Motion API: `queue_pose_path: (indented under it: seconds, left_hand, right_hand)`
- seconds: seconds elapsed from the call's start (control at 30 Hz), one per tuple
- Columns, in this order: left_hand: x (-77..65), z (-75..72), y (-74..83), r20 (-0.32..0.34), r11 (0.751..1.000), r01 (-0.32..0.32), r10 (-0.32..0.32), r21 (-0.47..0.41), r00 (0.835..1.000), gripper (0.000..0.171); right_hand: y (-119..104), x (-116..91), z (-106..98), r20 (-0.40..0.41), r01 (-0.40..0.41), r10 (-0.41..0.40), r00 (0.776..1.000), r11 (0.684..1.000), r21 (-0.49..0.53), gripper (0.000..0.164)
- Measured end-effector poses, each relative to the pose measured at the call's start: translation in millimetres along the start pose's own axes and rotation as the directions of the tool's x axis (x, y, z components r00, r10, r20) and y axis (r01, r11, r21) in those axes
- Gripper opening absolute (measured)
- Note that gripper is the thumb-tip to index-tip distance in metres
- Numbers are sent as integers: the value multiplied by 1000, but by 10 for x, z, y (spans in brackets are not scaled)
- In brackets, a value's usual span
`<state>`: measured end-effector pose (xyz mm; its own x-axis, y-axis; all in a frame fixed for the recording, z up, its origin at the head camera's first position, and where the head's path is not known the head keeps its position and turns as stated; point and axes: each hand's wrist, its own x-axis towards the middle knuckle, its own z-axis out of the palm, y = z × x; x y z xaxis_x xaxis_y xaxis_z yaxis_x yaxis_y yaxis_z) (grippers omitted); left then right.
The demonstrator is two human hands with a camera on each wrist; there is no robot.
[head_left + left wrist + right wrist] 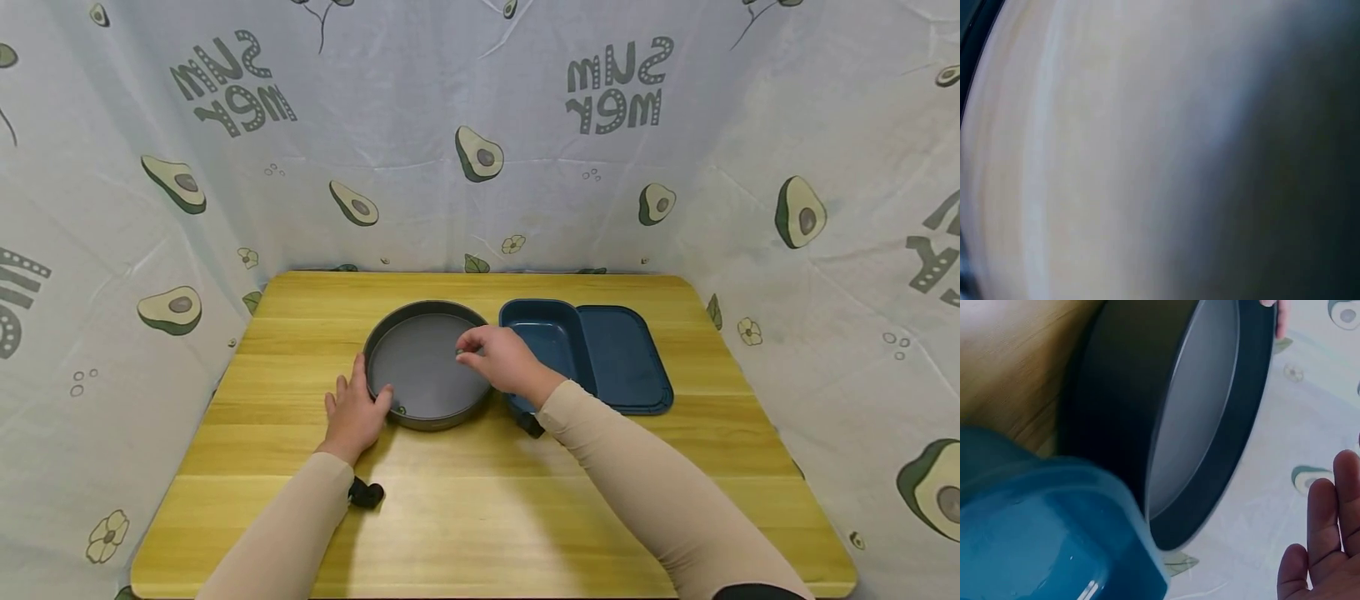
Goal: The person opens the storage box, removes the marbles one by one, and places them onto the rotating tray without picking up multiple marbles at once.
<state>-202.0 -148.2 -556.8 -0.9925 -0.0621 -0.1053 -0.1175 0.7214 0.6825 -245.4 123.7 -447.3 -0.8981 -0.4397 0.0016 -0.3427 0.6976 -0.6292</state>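
- The pan (420, 362) sits on the rear half of the desk (480, 517), left of its middle.
- Just right of it stands the box (542, 335), near the rear edge.
- The flat piece (624, 358) adjoins the box's right side, toward the rear right corner.
- The left grip (356, 419) is at the pan's front left rim.
- A small bit (401, 410) lies inside, by the front rim.
- The right grip (501, 358) is above the pan's right side.
- Printed cloth (420, 92) hangs behind the desk and along both sides.

Wooden table (450, 525) bearing grey pan (420, 367) and blue container (546, 335)
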Motion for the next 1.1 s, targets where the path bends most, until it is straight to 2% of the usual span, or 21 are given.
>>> queue_pose_path:
  seconds: [0.27, 1.1]
  left_hand:
    - [6, 4, 5, -3, 1000, -10, 10, -1, 1000, 87]
    - [21, 8, -21, -5, 1000, -3, 3, -2, 1000, 87]
  right_hand:
    - [-77, 73, 65, 12, 5, -5, 1000, 1000, 16, 22]
    - [-167, 206, 191, 6, 3, -3, 1000, 1000, 12, 12]
